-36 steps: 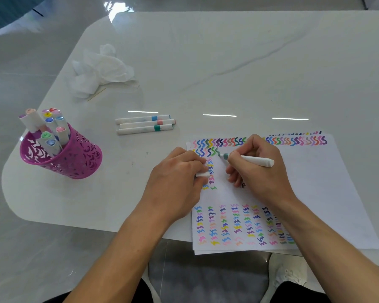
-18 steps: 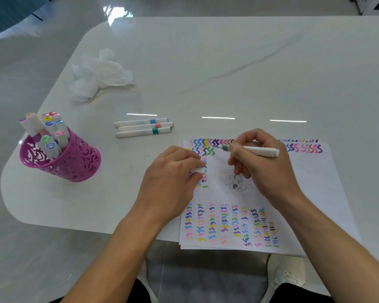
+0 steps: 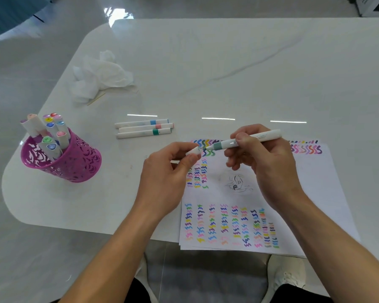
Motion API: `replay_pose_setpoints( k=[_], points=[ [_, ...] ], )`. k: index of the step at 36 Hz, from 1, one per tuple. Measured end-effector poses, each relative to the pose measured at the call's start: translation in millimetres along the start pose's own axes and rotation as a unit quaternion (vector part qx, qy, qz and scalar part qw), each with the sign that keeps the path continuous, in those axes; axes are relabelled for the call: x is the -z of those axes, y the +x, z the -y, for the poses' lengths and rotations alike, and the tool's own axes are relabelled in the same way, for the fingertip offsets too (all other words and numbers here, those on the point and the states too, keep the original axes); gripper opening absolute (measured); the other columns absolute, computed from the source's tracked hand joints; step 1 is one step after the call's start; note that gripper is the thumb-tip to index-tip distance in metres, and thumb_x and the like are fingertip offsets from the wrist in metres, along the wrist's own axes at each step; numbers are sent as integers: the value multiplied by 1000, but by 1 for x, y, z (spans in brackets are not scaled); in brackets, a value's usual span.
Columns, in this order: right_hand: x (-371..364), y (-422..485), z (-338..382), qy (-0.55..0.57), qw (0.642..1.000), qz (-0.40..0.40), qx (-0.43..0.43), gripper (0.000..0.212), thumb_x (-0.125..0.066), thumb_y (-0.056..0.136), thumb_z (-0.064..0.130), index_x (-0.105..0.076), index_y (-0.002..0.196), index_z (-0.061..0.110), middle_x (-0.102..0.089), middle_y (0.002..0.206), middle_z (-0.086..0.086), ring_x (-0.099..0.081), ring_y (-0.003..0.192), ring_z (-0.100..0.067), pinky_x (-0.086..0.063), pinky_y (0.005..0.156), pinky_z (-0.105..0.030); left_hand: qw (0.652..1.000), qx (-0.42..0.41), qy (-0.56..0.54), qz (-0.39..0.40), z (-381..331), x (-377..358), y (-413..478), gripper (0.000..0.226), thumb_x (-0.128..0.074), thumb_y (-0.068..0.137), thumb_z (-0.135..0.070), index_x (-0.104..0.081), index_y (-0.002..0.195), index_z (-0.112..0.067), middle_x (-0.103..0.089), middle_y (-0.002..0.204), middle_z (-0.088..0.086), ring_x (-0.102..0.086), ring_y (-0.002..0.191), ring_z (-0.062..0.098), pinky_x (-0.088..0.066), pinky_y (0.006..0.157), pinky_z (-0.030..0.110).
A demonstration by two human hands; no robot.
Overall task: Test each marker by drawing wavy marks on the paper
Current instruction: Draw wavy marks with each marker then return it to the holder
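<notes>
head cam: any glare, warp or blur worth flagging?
Head view: three glare streaks on the table behind the markers, window reflection at the far corner; wide-angle bend in the table edge; both hands, marker tip and paper marks sharp, shadows soft.

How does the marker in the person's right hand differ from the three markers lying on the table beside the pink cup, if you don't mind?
The marker in the right hand is uncapped, its tip bare; the three markers on the table are capped. It is held off the paper, pointing at the cap in the left hand; they lie flat, side by side. Its collar is grey-green; their bands are blue, pink and green. All have white barrels.
</notes>
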State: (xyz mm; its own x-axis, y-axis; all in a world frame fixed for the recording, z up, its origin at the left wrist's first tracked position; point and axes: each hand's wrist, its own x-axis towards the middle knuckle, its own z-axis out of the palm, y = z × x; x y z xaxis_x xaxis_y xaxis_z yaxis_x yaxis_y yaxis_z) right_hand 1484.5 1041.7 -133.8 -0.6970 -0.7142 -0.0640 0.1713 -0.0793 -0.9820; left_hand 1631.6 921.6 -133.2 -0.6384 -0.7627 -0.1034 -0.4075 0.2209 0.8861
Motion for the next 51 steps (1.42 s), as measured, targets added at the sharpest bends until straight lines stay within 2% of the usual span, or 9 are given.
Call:
replay_pose_setpoints(
  k=[6,10,18,29,34,41,44,48,51],
  points=[
    [-2,-2,-4,-36,999,25,4,16,-62,93,20,-69,92,6,-74,73,-11,-68,60,-23,-54,56,-29,999,-28,26,36,-2,-1,-3,16,-64,96,-30,-70,109,-39,-71,98,-15,-66,91,6,-57,79,36],
    [-3,-3,-3,-48,998,32,8,15,-66,96,20,-71,92,6,-75,75,-11,-71,63,-24,-56,59,-29,999,-31,16,38,-2,-1,-2,18,-63,96,-33,-64,104,-49,-70,97,-18,-66,91,3,-57,75,27],
    [-4,-4,0,-5,999,49,-10,13,-65,100,8,-70,99,-4,-77,83,-18,-75,71,-31,-61,65,-32,995,-33,-96,12,-3,-4,-5,18,-63,97,-18,-72,103,-32,-72,74,-9,-63,61,4,-48,58,11],
    [1,-4,-1,36,997,63,-37,25,-70,92,22,-73,102,0,-77,87,-21,-76,75,-33,-60,69,-33,994,-56,-88,23,-10,-4,-5,21,-65,96,-17,-71,96,-38,-70,71,-5,-59,57,4,-49,58,14],
    [0,-3,-3,48,995,70,-47,21,-72,93,24,-77,103,7,-77,89,-20,-75,76,-31,-60,70,-32,997,-63,-52,15,-14,5,-3,17,-66,95,-25,-72,96,-41,-71,82,-8,-65,75,15,-56,65,38],
    [8,4,-3,-46,998,20,-34,36,-75,85,37,-71,111,12,-76,79,-15,-70,64,-23,-58,61,-29,986,-75,-121,-82,-19,32,-1,12,-75,88,-19,-76,97,-28,-74,96,0,-62,75,21,-53,67,41],
    [11,6,-5,-81,996,11,-25,34,-73,90,39,-71,112,15,-75,78,-14,-69,63,-22,-57,60,-27,977,-94,-142,-126,-20,46,-2,10,-76,87,-20,-74,97,-22,-74,96,-2,-63,82,9,-52,71,29],
    [8,7,-11,-128,992,15,-19,24,-73,95,34,-70,111,17,-75,76,-11,-69,61,-20,-55,58,-26,961,-136,-105,-218,-21,67,-5,15,-74,89,-20,-69,102,-17,-72,104,1,-67,97,14,-58,82,34],
    [7,6,-17,-167,986,21,-24,19,-73,96,31,-70,110,19,-76,75,-8,-69,60,-20,-55,56,-25,939,-170,-50,-294,-21,83,-8,18,-68,94,-26,-68,110,-16,-71,108,-4,-68,99,14,-56,82,25]
  ],
)
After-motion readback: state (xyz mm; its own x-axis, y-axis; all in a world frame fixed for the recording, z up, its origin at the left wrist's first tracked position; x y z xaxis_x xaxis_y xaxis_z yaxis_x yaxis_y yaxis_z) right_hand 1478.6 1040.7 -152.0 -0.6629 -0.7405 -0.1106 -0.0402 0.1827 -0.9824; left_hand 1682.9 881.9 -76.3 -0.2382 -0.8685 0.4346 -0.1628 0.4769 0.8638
